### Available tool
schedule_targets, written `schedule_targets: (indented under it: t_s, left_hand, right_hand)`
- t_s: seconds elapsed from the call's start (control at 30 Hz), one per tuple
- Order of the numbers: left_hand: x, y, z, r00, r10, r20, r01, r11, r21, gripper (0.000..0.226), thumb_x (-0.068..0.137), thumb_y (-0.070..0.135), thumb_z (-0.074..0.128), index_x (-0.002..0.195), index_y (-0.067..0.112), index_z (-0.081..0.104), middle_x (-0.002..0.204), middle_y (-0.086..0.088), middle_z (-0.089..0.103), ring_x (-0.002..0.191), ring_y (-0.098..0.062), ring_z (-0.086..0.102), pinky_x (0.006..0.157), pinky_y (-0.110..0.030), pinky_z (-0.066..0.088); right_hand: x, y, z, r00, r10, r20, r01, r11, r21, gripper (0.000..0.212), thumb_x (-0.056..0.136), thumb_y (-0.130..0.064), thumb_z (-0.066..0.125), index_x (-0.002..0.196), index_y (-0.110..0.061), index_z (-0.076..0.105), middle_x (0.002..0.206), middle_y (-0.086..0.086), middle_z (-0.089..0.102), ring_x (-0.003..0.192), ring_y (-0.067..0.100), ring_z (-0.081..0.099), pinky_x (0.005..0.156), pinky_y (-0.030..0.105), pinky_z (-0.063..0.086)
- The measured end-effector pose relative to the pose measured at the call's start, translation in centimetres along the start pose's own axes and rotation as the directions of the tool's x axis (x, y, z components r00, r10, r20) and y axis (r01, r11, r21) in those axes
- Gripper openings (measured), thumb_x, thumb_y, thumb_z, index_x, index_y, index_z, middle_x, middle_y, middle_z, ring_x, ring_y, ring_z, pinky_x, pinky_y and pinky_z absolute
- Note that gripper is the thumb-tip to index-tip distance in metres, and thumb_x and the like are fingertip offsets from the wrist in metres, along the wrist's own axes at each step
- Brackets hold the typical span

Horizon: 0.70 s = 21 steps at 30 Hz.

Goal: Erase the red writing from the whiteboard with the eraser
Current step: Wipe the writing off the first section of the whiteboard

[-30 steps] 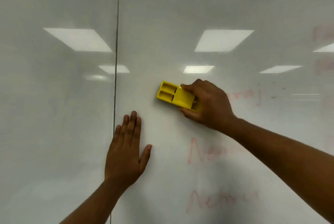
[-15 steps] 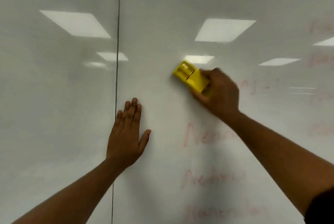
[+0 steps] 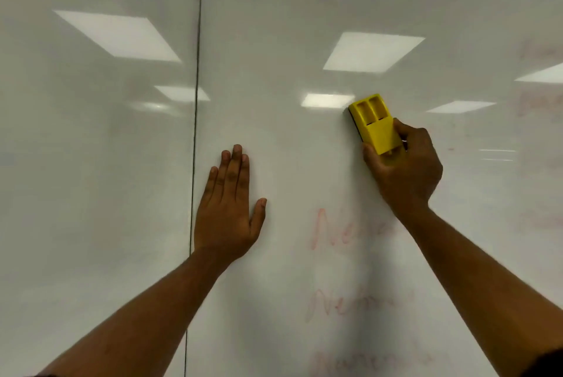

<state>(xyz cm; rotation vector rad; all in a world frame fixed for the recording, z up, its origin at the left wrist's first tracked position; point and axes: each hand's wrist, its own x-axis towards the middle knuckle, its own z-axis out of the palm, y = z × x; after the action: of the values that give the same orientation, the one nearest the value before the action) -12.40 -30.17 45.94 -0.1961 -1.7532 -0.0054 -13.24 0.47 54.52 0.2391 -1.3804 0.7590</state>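
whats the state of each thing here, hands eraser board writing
left hand: flat on the whiteboard, fingers straight, holding nothing
right hand: grips the eraser's lower end
eraser: yellow, pressed on the board, tilted up-left
whiteboard: glossy, reflecting ceiling lights, vertical seam left of centre
red writing: faint and smeared, unerased below the eraser and at the right edge

A thin dark vertical seam (image 3: 196, 133) splits the glossy white wall surface left of centre. Rectangular ceiling light panels (image 3: 372, 52) reflect across its upper half.
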Motion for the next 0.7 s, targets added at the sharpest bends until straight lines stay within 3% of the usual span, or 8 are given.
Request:
schedule_targets:
  t_s: [0.07,0.13,0.2,0.33,0.4,0.57,0.63,0.7]
  left_hand:
    - [0.0,0.1,0.0,1.000,0.007,-0.001,-0.007,1.000,-0.008,0.081,0.106,0.047,0.038,0.169,0.004,0.009,0.179,-0.011,0.002,0.166,-0.026,0.000,0.135,-0.041,0.005]
    - [0.0,0.0,0.0,1.000,0.015,-0.012,-0.015,1.000,-0.005,0.081,0.106,0.045,0.039,0.168,0.003,0.011,0.179,-0.012,0.004,0.166,-0.027,0.002,0.135,-0.042,0.008]
    - [-0.1,-0.2,-0.1,1.000,0.019,-0.023,-0.019,1.000,0.000,0.080,0.106,0.045,0.039,0.168,0.002,0.013,0.178,-0.013,0.006,0.166,-0.028,0.003,0.135,-0.042,0.009]
    - [-0.1,-0.1,0.1,1.000,0.024,-0.019,-0.024,1.000,0.002,0.080,0.106,0.046,0.037,0.169,0.004,0.010,0.179,-0.011,0.003,0.166,-0.027,0.001,0.135,-0.040,0.004]
    - [-0.1,-0.2,0.2,1.000,0.021,-0.015,-0.020,1.000,0.013,0.080,0.106,0.047,0.036,0.169,0.004,0.009,0.179,-0.011,0.002,0.166,-0.026,0.001,0.135,-0.040,0.003]
    - [0.0,-0.2,-0.1,1.000,0.016,0.017,-0.016,1.000,0.022,0.081,0.106,0.046,0.036,0.169,0.003,0.008,0.179,-0.012,0.002,0.166,-0.027,0.000,0.135,-0.041,0.004]
    - [-0.1,0.0,-0.3,0.999,0.001,0.044,-0.002,1.000,0.021,0.081,0.106,0.047,0.034,0.169,0.003,0.007,0.179,-0.012,0.000,0.166,-0.027,-0.002,0.135,-0.041,0.003]
    - [-0.2,0.3,-0.4,0.998,-0.025,0.064,0.024,1.000,0.019,0.081,0.106,0.047,0.032,0.169,0.004,0.004,0.179,-0.011,-0.003,0.166,-0.026,-0.005,0.135,-0.039,-0.001]
  right_hand:
    - [-2.6,-0.3,0.2,0.990,-0.141,0.025,0.142,0.989,-0.042,0.060,0.076,-0.047,0.082,0.126,-0.017,0.065,0.105,0.004,0.069,0.092,0.028,0.068,0.071,0.038,0.052]
    - [-5.5,-0.1,0.2,0.892,-0.430,0.141,0.441,0.895,-0.064,0.056,0.081,-0.048,0.080,0.124,-0.015,0.067,0.099,0.005,0.068,0.086,0.030,0.067,0.065,0.038,0.053]
    - [-5.3,0.6,-0.5,0.815,-0.534,0.226,0.556,0.830,-0.048,0.056,0.085,-0.052,0.075,0.125,-0.013,0.069,0.100,0.006,0.068,0.086,0.030,0.067,0.065,0.039,0.054]
    - [-1.3,2.5,-1.5,0.993,-0.113,0.034,0.115,0.991,-0.068,0.062,0.079,-0.052,0.077,0.127,-0.015,0.066,0.110,0.007,0.069,0.095,0.030,0.068,0.075,0.040,0.054]
    - [-1.1,2.1,-1.5,0.998,0.059,-0.032,-0.059,0.998,0.002,0.064,0.076,-0.053,0.076,0.128,-0.016,0.064,0.114,0.004,0.068,0.098,0.028,0.067,0.078,0.038,0.051]
    - [-3.9,2.2,-2.0,0.917,-0.332,0.221,0.363,0.925,-0.115,0.062,0.079,-0.051,0.080,0.127,-0.015,0.066,0.105,0.005,0.067,0.089,0.027,0.066,0.067,0.035,0.050]
    - [-2.5,3.3,-2.8,0.942,-0.271,0.196,0.303,0.939,-0.160,0.063,0.078,-0.048,0.084,0.129,-0.015,0.066,0.109,0.005,0.068,0.093,0.028,0.067,0.069,0.035,0.050]
    - [-0.4,4.1,-3.5,0.994,-0.044,0.102,0.055,0.993,-0.108,0.065,0.076,-0.045,0.085,0.130,-0.017,0.064,0.116,0.004,0.068,0.100,0.027,0.067,0.077,0.034,0.049]
